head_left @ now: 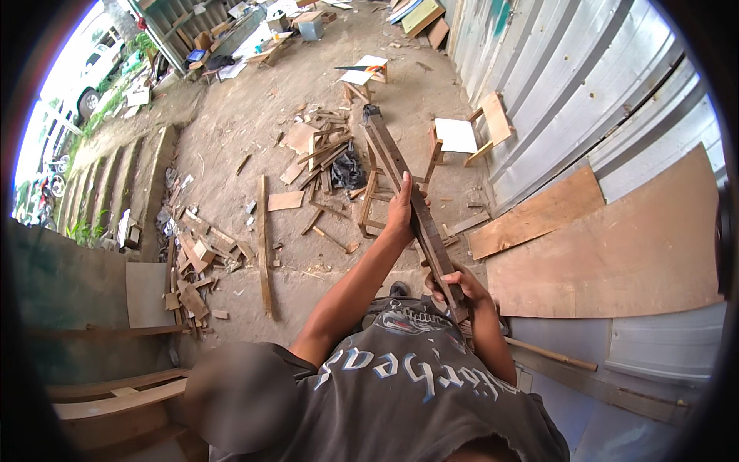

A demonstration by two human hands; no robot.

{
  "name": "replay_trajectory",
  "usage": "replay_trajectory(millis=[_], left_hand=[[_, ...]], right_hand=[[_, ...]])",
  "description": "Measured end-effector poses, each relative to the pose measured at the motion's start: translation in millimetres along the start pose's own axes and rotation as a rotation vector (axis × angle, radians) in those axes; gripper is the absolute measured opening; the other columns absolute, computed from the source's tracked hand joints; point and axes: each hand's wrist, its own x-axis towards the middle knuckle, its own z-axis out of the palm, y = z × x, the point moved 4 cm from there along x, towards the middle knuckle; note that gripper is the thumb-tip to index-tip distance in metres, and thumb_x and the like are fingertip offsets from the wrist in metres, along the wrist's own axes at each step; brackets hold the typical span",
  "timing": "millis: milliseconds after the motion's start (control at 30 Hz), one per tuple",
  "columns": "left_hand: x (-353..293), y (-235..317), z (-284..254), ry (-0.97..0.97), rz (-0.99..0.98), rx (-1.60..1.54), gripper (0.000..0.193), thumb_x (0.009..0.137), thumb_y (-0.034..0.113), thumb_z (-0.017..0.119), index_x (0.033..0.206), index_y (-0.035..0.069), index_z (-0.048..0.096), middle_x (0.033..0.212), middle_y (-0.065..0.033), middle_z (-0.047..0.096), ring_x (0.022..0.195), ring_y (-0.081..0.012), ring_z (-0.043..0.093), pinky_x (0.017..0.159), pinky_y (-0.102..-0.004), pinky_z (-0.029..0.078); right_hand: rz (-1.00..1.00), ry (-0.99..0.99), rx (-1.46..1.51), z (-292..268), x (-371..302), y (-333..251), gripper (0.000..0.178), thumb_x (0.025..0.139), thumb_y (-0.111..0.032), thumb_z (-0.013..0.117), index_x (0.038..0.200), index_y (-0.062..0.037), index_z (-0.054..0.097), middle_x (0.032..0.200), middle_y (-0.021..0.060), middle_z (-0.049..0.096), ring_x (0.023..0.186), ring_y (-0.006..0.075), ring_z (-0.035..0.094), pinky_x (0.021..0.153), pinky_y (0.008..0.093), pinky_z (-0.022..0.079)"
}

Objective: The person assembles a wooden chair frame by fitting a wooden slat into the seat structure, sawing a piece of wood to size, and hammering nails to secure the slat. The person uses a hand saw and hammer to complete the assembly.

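A long bundle of dark wooden strips (391, 153) slants in front of my body, its near end by my waist and its far end pointing away over the ground. Around the middle of the bundle, my left hand (399, 209) is closed, thumb lying along the top. My right hand (468, 287) grips the strips close to their near end, fingers wrapped round the side. How many strips there are is hard to make out. Something black, perhaps plastic, shows at the far tip (371, 112).
Scrap wood (331, 158) lies heaped ahead, next to a black plastic bag (349, 167). More offcuts (196, 262) are scattered at left, beside a long plank (264, 246). A chair with a white seat (456, 135) stands near the corrugated metal wall (554, 92); large boards (616, 246) lean at right.
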Motion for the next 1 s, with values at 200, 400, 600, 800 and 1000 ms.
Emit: replay_trajectory(millis=[200, 400, 600, 800, 1000], left_hand=[[21.7, 12.1, -15.4, 0.255, 0.154, 0.209, 0.054, 0.084, 0.058, 0.073, 0.098, 0.007, 0.062, 0.08, -0.0075, 0.064, 0.069, -0.021, 0.065, 0.061, -0.0397, 0.054], [41.5, 24.2, -23.2, 0.25, 0.109, -0.022, 0.066, 0.091, 0.068, 0.055, 0.098, 0.002, 0.059, 0.082, -0.0114, 0.067, 0.068, -0.0213, 0.065, 0.059, -0.0365, 0.054], [70.4, 44.7, -74.5, 0.451, 0.194, -0.094, 0.069, 0.094, 0.07, 0.047, 0.103, 0.001, 0.055, 0.077, -0.006, 0.058, 0.063, -0.0186, 0.057, 0.059, -0.0318, 0.05], [103.8, 91.1, -124.8, 0.529, 0.272, -0.255, 0.065, 0.091, 0.073, 0.05, 0.099, 0.008, 0.051, 0.069, 0.0003, 0.044, 0.058, -0.0145, 0.044, 0.054, -0.0292, 0.041], [144.7, 111.4, -114.9, 0.407, 0.259, -0.273, 0.059, 0.092, 0.07, 0.053, 0.097, 0.011, 0.05, 0.071, -0.0002, 0.045, 0.062, -0.0155, 0.045, 0.06, -0.0312, 0.041]], right_hand=[[-0.153, 0.34, -0.864, -31.3, 46.5, -39.6, 0.062, 0.093, -0.03, 0.07, 0.139, 0.0032, 0.044, 0.104, 0.0163, 0.066, 0.093, 0.0222, 0.066, 0.084, 0.0349, 0.052], [-0.108, 0.446, -0.905, -32.3, 70.0, -41.7, 0.053, 0.097, -0.033, 0.064, 0.133, 0.0035, 0.05, 0.104, 0.0226, 0.068, 0.093, 0.0263, 0.069, 0.082, 0.0374, 0.052], [-0.318, 0.682, -0.869, -57.1, 73.9, -57.4, 0.043, 0.098, -0.031, 0.061, 0.12, 0.0052, 0.053, 0.092, 0.0161, 0.067, 0.083, 0.0228, 0.067, 0.073, 0.0351, 0.052], [-0.32, 0.982, -0.856, -104.5, 80.2, -102.9, 0.036, 0.098, -0.033, 0.064, 0.119, -0.0045, 0.054, 0.069, -0.0019, 0.051, 0.043, 0.006, 0.044, 0.038, 0.0241, 0.037], [-0.403, 0.71, -0.136, -102.2, 113.0, -122.4, 0.023, 0.102, -0.03, 0.055, 0.111, -0.0084, 0.055, 0.065, -0.0055, 0.043, 0.039, 0.0046, 0.036, 0.033, 0.0224, 0.031]])
